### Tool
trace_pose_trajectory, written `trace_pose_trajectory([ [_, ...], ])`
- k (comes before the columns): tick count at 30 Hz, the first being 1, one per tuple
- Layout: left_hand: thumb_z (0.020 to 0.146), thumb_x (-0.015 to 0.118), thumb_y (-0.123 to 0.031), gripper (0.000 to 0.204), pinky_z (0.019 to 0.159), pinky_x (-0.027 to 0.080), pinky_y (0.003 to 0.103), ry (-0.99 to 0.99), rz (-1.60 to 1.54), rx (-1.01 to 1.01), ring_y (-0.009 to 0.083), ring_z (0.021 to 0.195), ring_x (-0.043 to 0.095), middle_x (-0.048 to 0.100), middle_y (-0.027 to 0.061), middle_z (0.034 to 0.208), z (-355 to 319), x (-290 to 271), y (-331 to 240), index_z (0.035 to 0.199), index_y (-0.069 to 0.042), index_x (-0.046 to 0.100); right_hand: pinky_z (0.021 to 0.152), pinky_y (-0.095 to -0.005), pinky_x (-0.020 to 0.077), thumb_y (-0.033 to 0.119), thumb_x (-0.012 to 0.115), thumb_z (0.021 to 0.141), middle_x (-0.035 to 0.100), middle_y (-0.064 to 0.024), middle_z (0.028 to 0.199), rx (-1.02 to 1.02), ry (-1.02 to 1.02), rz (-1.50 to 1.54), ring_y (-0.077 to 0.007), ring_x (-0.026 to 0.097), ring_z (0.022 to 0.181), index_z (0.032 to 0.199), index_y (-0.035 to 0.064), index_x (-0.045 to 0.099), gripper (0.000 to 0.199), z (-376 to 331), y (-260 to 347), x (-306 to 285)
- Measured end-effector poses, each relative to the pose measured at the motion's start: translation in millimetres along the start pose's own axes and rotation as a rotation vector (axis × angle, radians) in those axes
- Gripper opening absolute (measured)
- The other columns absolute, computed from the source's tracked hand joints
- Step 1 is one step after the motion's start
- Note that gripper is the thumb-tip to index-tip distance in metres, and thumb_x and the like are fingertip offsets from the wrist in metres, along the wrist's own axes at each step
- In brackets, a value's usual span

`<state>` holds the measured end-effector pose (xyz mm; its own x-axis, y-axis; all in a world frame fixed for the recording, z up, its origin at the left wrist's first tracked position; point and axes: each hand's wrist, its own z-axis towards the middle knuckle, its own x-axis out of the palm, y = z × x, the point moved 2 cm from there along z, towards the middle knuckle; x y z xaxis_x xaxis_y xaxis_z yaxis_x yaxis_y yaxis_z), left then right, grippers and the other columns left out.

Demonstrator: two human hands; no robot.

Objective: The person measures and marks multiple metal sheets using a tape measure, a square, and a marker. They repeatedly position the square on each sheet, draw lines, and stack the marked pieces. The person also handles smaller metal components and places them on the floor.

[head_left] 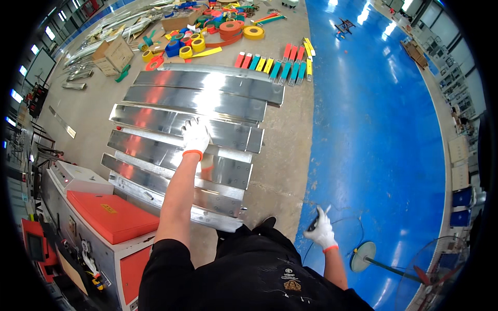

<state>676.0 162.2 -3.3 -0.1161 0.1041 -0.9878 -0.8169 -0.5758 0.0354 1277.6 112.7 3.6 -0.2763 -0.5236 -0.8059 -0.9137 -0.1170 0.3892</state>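
A panel (155, 116) is touched by the flat left hand (196, 137); whether the right hand (322, 231) is filled cannot be told. Rolls (198, 45) are strewn near the box (112, 56), its contents hidden.

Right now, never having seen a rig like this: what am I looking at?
There's no robot here, just a person's two gloved hands. The single picture comes from the left of two head-worn fisheye cameras looking down, so straight edges bend near its rim. The left hand is on one of the shiny metal panels laid side by side. The right hand, out over the blue floor, appears to hold a small dark object, unclear which. Coloured rolls lie beyond the panels.
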Motion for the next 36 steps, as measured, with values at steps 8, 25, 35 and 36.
trace_pose_trajectory([
  [8, 0.098, 0.059, -0.027, 0.044, 0.11, 0.043, 0.055, -0.155, -0.024, -0.101, 0.0375, 0.131, 0.053, 0.058, 0.0191, 0.137, -4, 10, -20, 0.135, -0.004, 0.056, 0.103, -0.0495, 0.05, 0.041, 0.092, 0.057, 0.057, -0.0223, 0.125, 0.034, 0.048, -0.014, -0.0411, 0.056, 0.117, 0.16, 0.0086, 0.025, 0.127, 10, -57, -22],
  [25, 0.091, 0.073, -0.033, 0.046, 0.099, 0.05, 0.049, -0.039, -0.464, -0.363, 0.0394, 0.115, 0.061, 0.066, 0.0204, 0.121, 64, -29, -72, 0.127, -0.004, 0.066, 0.105, -0.051, 0.0485, 0.031, 0.088, 0.064, 0.06, -0.0227, 0.122, -0.544, -0.107, -0.256, -0.0418, 0.058, 0.117, 0.151, 0.0091, 0.038, 0.103, 340, 271, -179],
  [35, 0.085, 0.077, -0.014, 0.048, 0.098, 0.053, 0.046, -0.16, -0.697, 0.2, 0.0389, 0.115, 0.063, 0.065, 0.0189, 0.125, 173, -40, -170, 0.13, -0.006, 0.062, 0.112, -0.0532, 0.042, 0.037, 0.09, 0.068, 0.058, -0.0215, 0.133, -0.648, 0.034, -0.43, -0.0377, 0.055, 0.128, 0.151, 0.0065, 0.039, 0.103, 445, 352, -163],
  [36, 0.084, 0.079, -0.017, 0.053, 0.101, 0.05, 0.047, -0.11, -0.705, 0.243, 0.0389, 0.118, 0.062, 0.063, 0.0187, 0.128, 181, -37, -174, 0.133, -0.006, 0.061, 0.111, -0.0539, 0.0429, 0.039, 0.091, 0.067, 0.058, -0.0221, 0.134, -0.654, 0.04, -0.416, -0.0386, 0.055, 0.128, 0.152, 0.0073, 0.039, 0.105, 451, 351, -164],
])
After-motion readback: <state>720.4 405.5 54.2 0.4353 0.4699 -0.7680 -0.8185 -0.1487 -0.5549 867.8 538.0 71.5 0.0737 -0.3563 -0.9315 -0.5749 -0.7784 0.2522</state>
